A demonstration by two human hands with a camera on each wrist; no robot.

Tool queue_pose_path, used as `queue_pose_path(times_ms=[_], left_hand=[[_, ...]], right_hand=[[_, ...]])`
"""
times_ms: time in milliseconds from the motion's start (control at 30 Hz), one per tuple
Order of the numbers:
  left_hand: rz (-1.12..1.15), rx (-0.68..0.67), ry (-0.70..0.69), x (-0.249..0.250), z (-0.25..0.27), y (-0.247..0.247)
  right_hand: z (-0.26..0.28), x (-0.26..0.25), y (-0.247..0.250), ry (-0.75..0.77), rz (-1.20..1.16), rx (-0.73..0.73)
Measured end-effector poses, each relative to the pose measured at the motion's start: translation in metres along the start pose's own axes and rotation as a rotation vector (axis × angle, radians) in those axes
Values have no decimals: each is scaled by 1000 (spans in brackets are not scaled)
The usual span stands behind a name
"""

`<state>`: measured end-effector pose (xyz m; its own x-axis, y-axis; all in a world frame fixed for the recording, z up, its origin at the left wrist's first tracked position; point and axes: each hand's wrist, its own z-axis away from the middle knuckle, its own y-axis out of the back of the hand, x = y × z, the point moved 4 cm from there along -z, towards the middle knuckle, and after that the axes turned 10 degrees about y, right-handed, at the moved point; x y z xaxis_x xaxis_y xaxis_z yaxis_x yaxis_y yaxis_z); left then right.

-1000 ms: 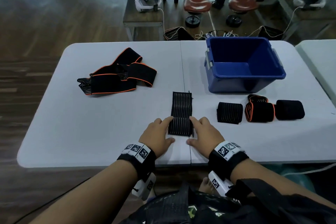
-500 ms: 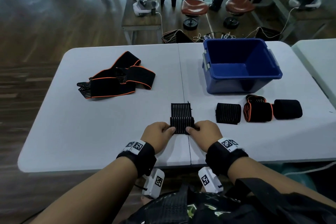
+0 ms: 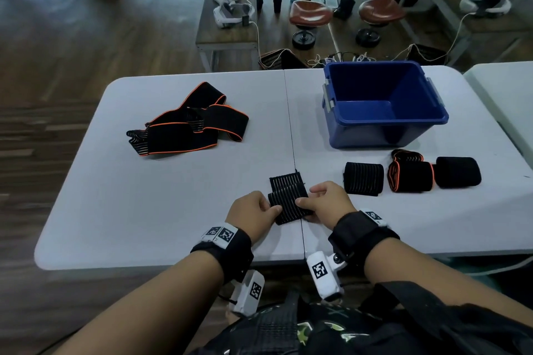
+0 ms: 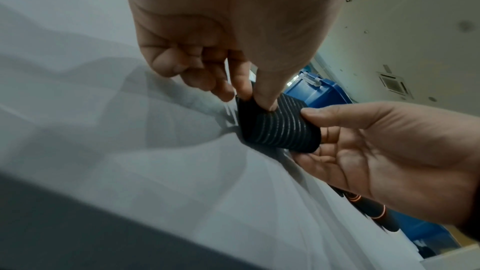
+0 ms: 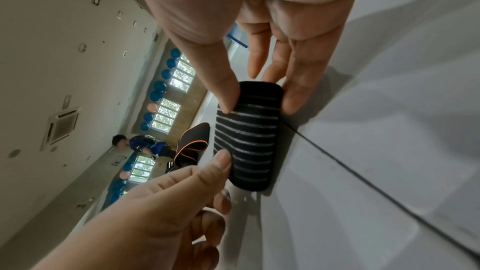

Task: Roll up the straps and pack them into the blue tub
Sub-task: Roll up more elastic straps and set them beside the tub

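Note:
A black strap with grey stripes (image 3: 288,199) (image 4: 279,125) (image 5: 248,137) lies half rolled near the table's front edge, a short flat tail reaching away from me. My left hand (image 3: 255,215) (image 4: 249,98) pinches the roll's left end. My right hand (image 3: 321,200) (image 5: 257,98) pinches its right end between thumb and fingers. The blue tub (image 3: 383,104) stands empty at the back right. Three rolled straps (image 3: 411,174) lie in a row before it. A pile of unrolled orange-edged straps (image 3: 187,121) lies at the left.
The white folding table (image 3: 144,210) has a seam down its middle. A second white table (image 3: 507,95) adjoins on the right. Beyond the far edge stand a wooden side table, stools, bottles and cables on the floor.
Both hands have rolled the striped strap away from me. Its flat tail has grown shorter and the roll thicker. The hands went from flat on the strap to pinching the roll.

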<state>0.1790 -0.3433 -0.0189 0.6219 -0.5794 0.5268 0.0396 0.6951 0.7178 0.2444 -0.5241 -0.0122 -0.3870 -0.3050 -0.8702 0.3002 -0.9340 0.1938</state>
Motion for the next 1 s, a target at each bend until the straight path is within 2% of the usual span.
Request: queue_pose_path(times_ms=[100, 233, 400, 600, 700, 867, 1000], left_hand=[[40, 49, -58, 0, 2, 4], [61, 37, -170, 0, 4, 2], [9, -35, -258, -3, 0, -4], [12, -116, -229, 4, 7, -5], [76, -172, -217, 5, 10, -6], [158, -235, -203, 9, 10, -11], [44, -206, -273, 19, 10, -19]], right_hand=[[4, -2, -5, 32, -29, -51], [8, -8, -11, 77, -142, -173], [11, -10, -9, 215, -11, -279], [12, -7, -4, 313, 123, -231], [14, -4, -1, 321, 188, -276], [14, 12, 9, 265, 160, -259], [13, 32, 22, 197, 102, -143]])
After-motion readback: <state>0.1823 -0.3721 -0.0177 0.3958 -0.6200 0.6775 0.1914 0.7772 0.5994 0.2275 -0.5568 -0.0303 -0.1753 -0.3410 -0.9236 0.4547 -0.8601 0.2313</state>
